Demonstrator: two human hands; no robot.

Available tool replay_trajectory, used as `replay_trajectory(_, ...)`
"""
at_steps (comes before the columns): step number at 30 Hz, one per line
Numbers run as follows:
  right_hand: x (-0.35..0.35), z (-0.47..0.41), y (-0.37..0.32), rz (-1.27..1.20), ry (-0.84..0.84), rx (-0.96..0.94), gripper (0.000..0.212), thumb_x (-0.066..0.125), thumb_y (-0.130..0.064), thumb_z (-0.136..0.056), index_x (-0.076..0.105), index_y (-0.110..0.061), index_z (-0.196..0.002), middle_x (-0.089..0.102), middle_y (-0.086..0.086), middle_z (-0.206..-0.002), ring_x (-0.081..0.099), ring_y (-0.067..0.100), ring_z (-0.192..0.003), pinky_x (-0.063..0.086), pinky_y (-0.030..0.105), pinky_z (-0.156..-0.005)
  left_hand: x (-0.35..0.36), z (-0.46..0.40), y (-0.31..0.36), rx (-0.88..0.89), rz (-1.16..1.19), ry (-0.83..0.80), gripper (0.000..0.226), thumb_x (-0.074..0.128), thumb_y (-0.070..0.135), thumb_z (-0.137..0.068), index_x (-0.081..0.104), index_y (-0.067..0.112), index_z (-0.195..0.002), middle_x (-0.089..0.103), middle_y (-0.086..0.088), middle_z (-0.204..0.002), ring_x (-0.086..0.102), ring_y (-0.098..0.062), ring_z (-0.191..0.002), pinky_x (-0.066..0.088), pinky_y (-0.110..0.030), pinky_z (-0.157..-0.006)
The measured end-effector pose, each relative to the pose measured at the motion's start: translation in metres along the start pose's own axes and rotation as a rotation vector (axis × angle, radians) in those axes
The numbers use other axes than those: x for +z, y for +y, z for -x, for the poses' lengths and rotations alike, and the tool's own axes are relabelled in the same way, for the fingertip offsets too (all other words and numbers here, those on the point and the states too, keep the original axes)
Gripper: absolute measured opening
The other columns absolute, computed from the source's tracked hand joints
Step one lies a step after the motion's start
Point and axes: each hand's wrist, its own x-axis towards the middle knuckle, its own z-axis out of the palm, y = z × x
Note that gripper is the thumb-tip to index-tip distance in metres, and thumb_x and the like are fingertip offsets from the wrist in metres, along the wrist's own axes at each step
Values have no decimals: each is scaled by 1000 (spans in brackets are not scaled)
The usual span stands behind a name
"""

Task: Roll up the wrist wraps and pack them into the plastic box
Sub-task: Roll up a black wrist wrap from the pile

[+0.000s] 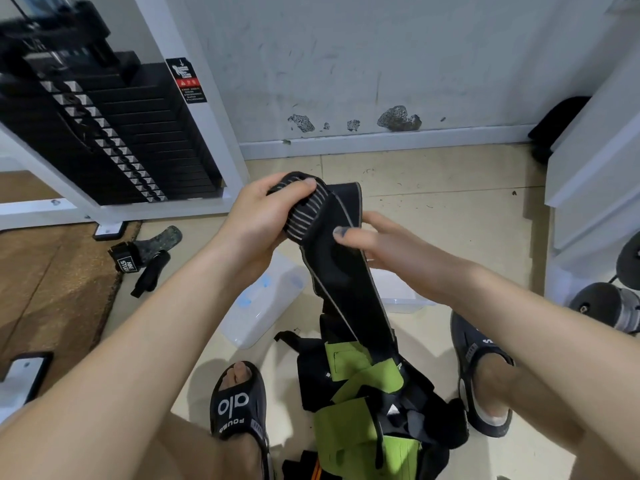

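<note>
Rolling was the step in hand: my left hand (258,216) gripped the striped rolled end of the black wrist wrap (341,268), thumb curled over the top, while my right hand (377,245) pinched its flat tail, which hung down toward the pile of green and black wraps (363,403) between my feet. The plastic box (403,301) sat on the floor behind the strap. Next, I judged, more turns with steady tension. My sandal (239,407) read "alo"; a floor strap (124,263) read "NINE STUDIO", I think.
</note>
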Motion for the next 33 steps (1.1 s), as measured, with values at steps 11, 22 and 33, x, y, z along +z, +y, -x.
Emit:
replay_trajectory(11, -1, -10, 19, 227, -7, 19, 17, 59, -18, -100, 73, -10, -107, 75, 13, -111, 74, 21, -101, 54, 38, -100, -7, -3, 2, -33, 180, 156, 9, 64, 21, -100, 71, 16, -99, 68, 5, -86, 63, -9, -79, 53, -25, -75)
replay_trajectory(22, 2, -4, 2, 374, -73, -160, 11, 69, -13, -89, 64, -4, -94, 58, -2, -75, 58, 10, -69, 47, 32, -69, -16, -2, -29, 266, -962, -396, 90, 63, 36, -68, 33, 43, -152, 22, 5, -165, 10, -16, -155, 16, -44, -127)
replay_trajectory(33, -11, 4, -3, 395, -142, -118, 11, 72, -10, -85, 70, -13, -95, 62, -6, -76, 61, 9, -68, 47, 24, -62, 1, 3, -33, 326, -827, -560, 55, 82, 18, -82, 54, 28, -129, 61, 13, -129, 54, -8, -123, 43, -30, -104)
